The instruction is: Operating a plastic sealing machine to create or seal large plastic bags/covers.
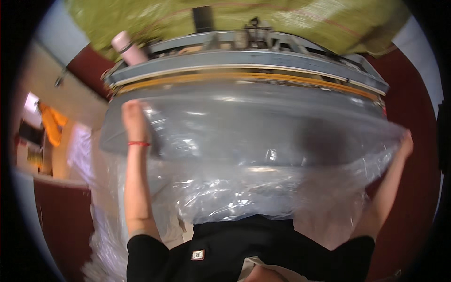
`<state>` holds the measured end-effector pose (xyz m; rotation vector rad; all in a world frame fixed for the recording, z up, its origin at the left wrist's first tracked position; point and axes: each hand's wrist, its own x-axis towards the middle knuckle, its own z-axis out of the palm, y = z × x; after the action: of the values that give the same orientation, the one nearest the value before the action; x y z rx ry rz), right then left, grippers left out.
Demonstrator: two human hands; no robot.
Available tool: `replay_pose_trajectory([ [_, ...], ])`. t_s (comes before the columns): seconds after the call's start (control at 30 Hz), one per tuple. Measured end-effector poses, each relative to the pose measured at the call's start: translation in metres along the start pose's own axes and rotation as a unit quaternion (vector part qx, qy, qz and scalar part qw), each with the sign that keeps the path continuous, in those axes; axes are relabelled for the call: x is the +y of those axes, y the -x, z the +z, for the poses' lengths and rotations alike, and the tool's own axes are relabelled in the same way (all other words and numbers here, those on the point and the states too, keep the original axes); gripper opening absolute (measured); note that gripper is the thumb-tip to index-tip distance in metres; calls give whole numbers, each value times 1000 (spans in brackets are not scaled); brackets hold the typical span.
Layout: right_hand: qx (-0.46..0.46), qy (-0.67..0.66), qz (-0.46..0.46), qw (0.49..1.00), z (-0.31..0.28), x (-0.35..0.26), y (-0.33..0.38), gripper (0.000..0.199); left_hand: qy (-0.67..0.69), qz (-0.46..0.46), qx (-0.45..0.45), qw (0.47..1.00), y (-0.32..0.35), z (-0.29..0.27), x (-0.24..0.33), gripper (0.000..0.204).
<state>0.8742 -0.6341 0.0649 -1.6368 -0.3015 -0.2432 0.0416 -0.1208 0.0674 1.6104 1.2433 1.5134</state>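
A wide sheet of clear plastic film stretches between my two arms, over a dark grey surface and down against my black shirt. My left hand is closed on the film near the left end of the grey surface; a red cord circles that wrist. Out past the surface's right end, my right hand grips the film's edge and draws it into a taut slanting line. Folds and glare cover the film, and both hands are slightly blurred.
Behind the film runs a long machine with a blue-grey metal bar and an orange strip. A pink bottle stands at its left end. Yellow-green sheeting lies beyond. More crumpled film hangs at the lower left.
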Motion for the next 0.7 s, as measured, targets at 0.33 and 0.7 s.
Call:
replay_pose_trajectory([
  [0.33,-49,71,-85,993,254,16,94,21,-38,-31,109,993,-128,-29,-163,17],
  [0.7,-12,6,-13,1000,246,10,82,13,69,-106,71,989,-122,2,-129,19],
])
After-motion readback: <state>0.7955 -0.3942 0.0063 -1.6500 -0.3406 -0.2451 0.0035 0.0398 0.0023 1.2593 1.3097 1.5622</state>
